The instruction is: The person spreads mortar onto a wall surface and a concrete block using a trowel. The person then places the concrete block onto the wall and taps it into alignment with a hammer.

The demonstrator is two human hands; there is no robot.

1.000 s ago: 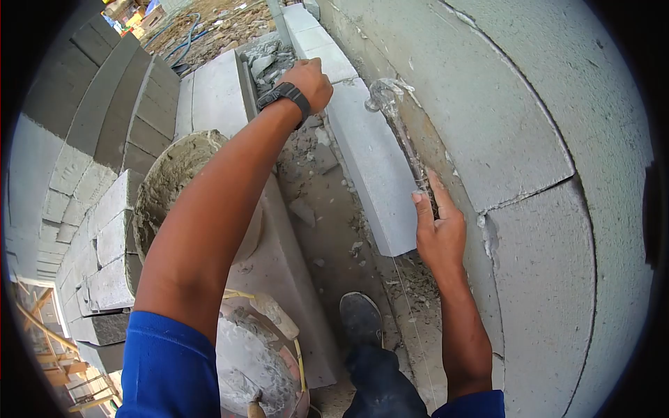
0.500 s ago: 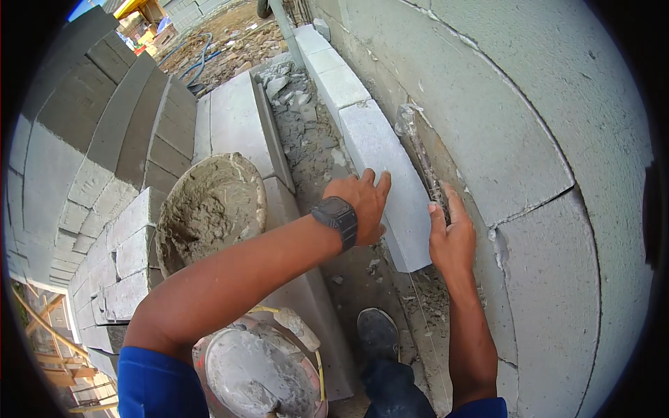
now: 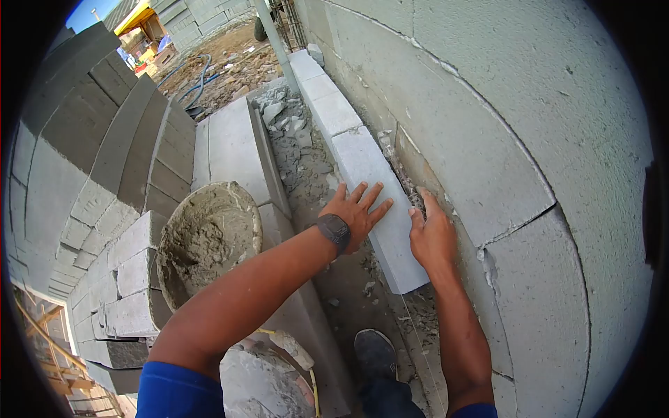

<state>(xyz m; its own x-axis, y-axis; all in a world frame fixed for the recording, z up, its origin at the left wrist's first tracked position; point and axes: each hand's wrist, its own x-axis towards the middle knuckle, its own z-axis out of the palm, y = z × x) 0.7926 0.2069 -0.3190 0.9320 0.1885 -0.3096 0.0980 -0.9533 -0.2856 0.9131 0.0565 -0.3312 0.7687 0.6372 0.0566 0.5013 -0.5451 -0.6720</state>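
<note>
My left hand (image 3: 357, 214), with a dark watch on the wrist, rests on the near light-grey block (image 3: 380, 174), its fingers spread over the top face and side. This block lies at the near end of a row along the wall. My right hand (image 3: 432, 233) is closed round the handle of a mortar-crusted hammer (image 3: 401, 164), held between the block and the wall. The hammer's head is low beside the block and hard to make out. A thin string (image 3: 418, 338) runs from under the block's near end toward me.
A bucket of mortar (image 3: 209, 237) stands left of my forearm. Below it is a second, mortar-smeared container (image 3: 265, 383) with a yellow-edged handle. Stacked blocks (image 3: 136, 272) rise at left, the tall wall (image 3: 536, 292) at right. My shoe (image 3: 375, 352) stands between.
My left hand has come back from the far end of the block and now lies spread on it. The hammer in my right hand has dropped lower beside the block.
</note>
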